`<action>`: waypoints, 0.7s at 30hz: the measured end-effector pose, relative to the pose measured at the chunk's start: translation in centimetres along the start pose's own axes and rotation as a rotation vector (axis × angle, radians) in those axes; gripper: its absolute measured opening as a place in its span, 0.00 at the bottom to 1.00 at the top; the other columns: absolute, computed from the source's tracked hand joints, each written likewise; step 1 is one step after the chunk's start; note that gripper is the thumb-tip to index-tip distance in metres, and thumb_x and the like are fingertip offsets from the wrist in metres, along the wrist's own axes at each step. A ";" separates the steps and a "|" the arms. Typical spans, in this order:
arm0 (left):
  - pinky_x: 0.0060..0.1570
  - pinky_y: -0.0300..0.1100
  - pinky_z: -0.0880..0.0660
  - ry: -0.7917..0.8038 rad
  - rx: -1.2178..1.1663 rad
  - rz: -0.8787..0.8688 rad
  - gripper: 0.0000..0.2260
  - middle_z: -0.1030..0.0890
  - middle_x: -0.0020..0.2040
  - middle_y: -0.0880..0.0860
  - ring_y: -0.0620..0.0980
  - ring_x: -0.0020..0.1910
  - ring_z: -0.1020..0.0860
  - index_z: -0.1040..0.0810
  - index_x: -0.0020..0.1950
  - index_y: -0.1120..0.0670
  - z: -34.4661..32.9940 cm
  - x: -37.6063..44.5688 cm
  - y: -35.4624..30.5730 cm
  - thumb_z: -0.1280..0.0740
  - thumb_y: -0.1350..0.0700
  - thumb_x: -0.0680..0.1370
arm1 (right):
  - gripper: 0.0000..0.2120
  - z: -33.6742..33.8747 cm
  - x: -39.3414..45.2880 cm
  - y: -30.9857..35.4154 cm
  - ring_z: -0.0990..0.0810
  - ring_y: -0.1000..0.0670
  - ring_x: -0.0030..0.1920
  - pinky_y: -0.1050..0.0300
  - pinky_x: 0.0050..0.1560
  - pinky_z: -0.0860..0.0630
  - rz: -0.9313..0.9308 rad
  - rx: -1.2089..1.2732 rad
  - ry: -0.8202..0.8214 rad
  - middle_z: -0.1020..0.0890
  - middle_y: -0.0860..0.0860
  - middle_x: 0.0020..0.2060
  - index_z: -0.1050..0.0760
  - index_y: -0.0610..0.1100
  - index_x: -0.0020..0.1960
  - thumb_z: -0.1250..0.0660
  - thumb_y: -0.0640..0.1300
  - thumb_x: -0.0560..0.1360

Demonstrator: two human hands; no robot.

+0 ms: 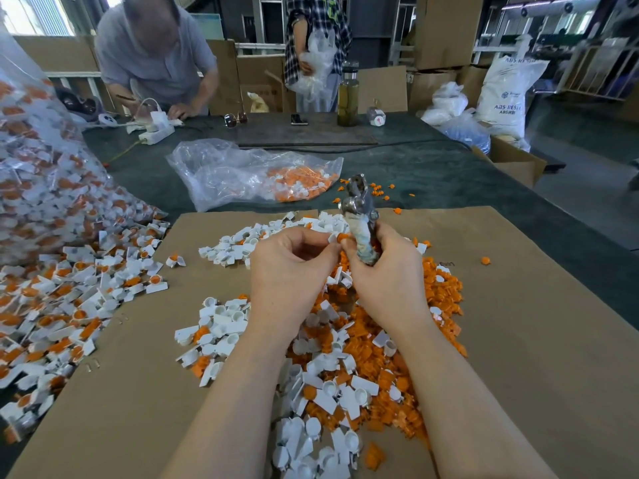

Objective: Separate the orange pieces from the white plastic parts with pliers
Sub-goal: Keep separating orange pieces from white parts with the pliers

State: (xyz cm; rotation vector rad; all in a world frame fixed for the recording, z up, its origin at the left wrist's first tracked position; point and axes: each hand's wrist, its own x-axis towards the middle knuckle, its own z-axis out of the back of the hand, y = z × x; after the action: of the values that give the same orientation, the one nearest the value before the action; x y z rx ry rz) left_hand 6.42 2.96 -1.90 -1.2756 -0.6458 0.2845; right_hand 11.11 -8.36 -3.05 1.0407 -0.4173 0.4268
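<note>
head view: the left hand (288, 267) pinches a small white plastic part with an orange piece set in it (337, 237) between thumb and fingertips, holding it up above the brown cardboard sheet (518, 340) that covers the bench. the right hand (387, 271) is wrapped around the cloth-taped handles of the worn metal pliers (361, 216), fingers curled tight on them. the pliers stand nearly upright, long axis running up and away from the right hand, head pointing toward the far side of the bench, well above the part.

the relation that matters: the orange end of the part sits just beside the pliers' handles, to the inner side of the right hand, at the left fingertips, not at the jaws. so the jaws must likely tip down and inward, or the left hand lift the part, before any bite. whether the jaws are parted i cannot tell.

both wrists are raised, forearms converging from the near edge, hands almost touching.

below the hands lies a mixed heap of loose orange pieces (439, 292) and emptied white plastic shells (228, 316); further out from the left hand spreads a pile of unseparated white-and-orange parts (69, 299).
</note>
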 end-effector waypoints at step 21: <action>0.35 0.29 0.24 -0.080 -0.245 0.065 0.04 0.16 0.33 0.47 0.42 0.34 0.17 0.18 0.43 0.55 1.0 0.5 -0.3 0.27 0.62 0.75 | 0.09 2.7 0.6 -0.4 0.22 0.56 0.39 0.63 0.38 0.25 -0.088 0.063 0.512 0.21 0.52 0.42 0.24 0.46 0.54 0.30 0.44 0.74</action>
State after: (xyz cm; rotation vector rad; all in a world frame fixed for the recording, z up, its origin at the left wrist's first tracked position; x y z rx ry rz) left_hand 6.16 3.97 -1.34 -1.5284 -0.7244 0.3186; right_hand 11.44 -10.81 -1.86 0.9653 0.0984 0.6091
